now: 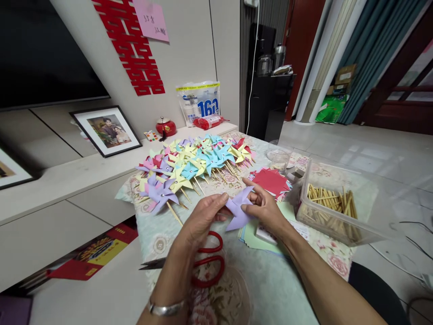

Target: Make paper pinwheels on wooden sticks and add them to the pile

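Between my two hands is a purple paper pinwheel (239, 212), its blades folded toward the middle. My left hand (209, 208) pinches its left side, thumb on top. From the right, my right hand (265, 205) grips it with the thumb across the front near the centre; the fingers behind are partly hidden. No stick shows on this pinwheel. Under my left forearm lie red-handled scissors (210, 271), blades pointing left. Just beyond my hands, many finished pinwheels (189, 171) on wooden sticks lie heaped in purple, yellow, blue, pink and red.
A clear plastic box (333, 225) of short wooden sticks (333, 203) stands at the right. Red paper squares (270, 181) and green sheets (257, 241) lie near my right hand. A white cabinet (74, 185) runs along the left, bearing a framed photo (110, 131).
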The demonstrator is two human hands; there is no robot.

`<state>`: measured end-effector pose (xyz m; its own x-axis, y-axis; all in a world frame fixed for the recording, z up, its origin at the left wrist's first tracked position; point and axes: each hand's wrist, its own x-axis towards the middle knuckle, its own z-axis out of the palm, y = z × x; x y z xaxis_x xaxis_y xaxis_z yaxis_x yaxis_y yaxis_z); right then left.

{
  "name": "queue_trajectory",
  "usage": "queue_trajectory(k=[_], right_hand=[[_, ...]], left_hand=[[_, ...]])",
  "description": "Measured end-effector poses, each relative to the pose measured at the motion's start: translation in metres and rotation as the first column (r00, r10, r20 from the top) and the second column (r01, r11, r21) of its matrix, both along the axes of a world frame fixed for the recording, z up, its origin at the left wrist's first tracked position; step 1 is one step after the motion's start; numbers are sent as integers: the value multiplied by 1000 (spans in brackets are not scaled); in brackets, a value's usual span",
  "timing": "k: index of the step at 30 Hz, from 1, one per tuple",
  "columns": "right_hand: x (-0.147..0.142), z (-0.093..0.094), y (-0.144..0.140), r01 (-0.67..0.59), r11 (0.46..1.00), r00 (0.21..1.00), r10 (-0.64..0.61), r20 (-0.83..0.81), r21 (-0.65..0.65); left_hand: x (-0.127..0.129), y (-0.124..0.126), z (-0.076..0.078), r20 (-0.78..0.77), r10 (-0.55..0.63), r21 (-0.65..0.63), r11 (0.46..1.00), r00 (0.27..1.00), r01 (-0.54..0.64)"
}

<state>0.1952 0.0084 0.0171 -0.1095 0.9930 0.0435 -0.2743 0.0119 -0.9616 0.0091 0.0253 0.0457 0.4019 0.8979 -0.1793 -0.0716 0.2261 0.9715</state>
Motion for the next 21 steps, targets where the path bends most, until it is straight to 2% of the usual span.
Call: queue_trajectory(k=[2,5,10,17,21], right_hand=[[0,-2,2,45,999,998,-44,-41,4],[-1,-3,2,77,997,996,-76,-51,19],[-5,-2,-1,72,997,997,-73,13,28],[-7,-6,-1,30,999,990,-35,139,33],[-7,-12,1,83,984,965,-119,233,160]], left_hand=[[10,-10,-8,118,86,-33,996,989,-82],[29,-21,-18,242,163,-116,984,957,-138],[45,-25,-30,233,351,-127,936,907,-329],[34,-25,-38,190,419,-145,906,888,-397],[22,-21,-40,230,414,-180,907,881,-379]])
